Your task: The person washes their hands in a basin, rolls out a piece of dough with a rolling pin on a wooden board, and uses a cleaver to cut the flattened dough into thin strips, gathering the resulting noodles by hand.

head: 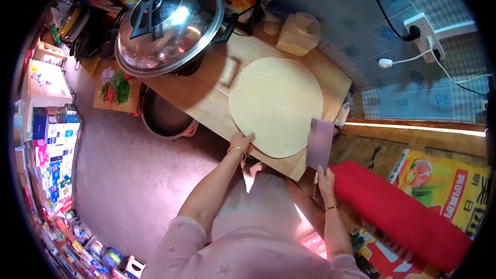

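A large round sheet of rolled dough (276, 106) lies on a wooden board (217, 108). At the board's near edge, my left hand (242, 143) touches the lower left rim of the sheet; whether its fingers pinch the dough is too small to tell. My right hand (324, 178) grips the handle of a cleaver (320, 143), whose broad rectangular blade points away from me, beside the lower right rim of the dough and partly in front of the board's corner.
A large lidded pan (170, 27) stands at the board's far left. Near the wall sits a tissue box (298, 33). Chopped vegetables lie on a smaller board (116, 105), beside an empty dark pan (164, 114). A red roll (401, 213) is at right, below the socket strip (425, 38).
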{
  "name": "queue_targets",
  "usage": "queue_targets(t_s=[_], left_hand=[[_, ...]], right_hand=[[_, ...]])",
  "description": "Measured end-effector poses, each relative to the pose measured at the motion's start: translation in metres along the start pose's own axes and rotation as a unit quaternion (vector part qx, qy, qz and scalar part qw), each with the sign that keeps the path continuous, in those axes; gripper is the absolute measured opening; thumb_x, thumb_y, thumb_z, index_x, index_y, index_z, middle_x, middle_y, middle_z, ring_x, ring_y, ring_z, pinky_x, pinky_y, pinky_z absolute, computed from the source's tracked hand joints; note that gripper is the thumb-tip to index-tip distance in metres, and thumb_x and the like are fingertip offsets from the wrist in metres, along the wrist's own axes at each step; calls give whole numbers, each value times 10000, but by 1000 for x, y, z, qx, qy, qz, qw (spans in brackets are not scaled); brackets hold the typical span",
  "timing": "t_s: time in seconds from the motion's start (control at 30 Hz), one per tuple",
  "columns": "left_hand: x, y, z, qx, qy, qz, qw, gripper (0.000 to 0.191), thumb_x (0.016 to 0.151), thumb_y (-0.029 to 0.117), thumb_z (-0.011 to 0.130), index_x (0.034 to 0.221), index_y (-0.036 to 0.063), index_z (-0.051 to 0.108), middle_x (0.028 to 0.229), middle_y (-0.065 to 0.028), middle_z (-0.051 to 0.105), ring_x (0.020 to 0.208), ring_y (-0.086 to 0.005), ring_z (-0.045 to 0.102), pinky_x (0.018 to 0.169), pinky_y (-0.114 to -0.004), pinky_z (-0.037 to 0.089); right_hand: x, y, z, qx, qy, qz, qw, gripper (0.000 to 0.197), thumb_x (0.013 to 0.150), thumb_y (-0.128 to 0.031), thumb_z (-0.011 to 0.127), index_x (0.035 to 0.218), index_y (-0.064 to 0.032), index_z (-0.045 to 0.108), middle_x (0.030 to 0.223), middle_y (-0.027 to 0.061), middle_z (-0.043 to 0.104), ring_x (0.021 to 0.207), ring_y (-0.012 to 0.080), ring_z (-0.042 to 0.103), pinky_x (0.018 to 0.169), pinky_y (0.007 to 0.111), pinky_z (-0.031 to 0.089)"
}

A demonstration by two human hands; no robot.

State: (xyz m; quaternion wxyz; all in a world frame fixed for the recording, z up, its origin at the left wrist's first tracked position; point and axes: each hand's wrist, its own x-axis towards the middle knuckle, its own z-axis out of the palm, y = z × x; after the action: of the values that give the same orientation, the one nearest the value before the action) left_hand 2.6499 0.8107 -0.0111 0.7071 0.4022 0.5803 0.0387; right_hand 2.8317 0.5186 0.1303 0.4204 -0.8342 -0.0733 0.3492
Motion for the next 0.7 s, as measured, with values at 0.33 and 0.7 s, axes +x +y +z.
queue_targets(t_s=[0.33, 0.7], left_hand=[[-56, 10, -9, 275, 192, 300, 893, 295, 856, 161, 671, 1124, 46, 627, 1158, -193, 597, 1189, -381, 534, 1029, -465, 442], [-82, -40, 36, 598, -33, 454, 660, 495, 936, 289, 600, 1398, 137, 508, 1489, -119, 443, 1430, -293, 344, 1200, -526, 209]], right_hand=[[26, -34, 51, -323, -130, -245, 905, 235, 993, -200, 527, 1099, -20, 634, 930, 211, 664, 841, 428, 635, 713, 485, 515], [34, -39, 56, -349, -167, -322, 864, 263, 990, -202, 535, 1181, -40, 617, 1001, 210, 686, 825, 415, 663, 712, 496, 535]])
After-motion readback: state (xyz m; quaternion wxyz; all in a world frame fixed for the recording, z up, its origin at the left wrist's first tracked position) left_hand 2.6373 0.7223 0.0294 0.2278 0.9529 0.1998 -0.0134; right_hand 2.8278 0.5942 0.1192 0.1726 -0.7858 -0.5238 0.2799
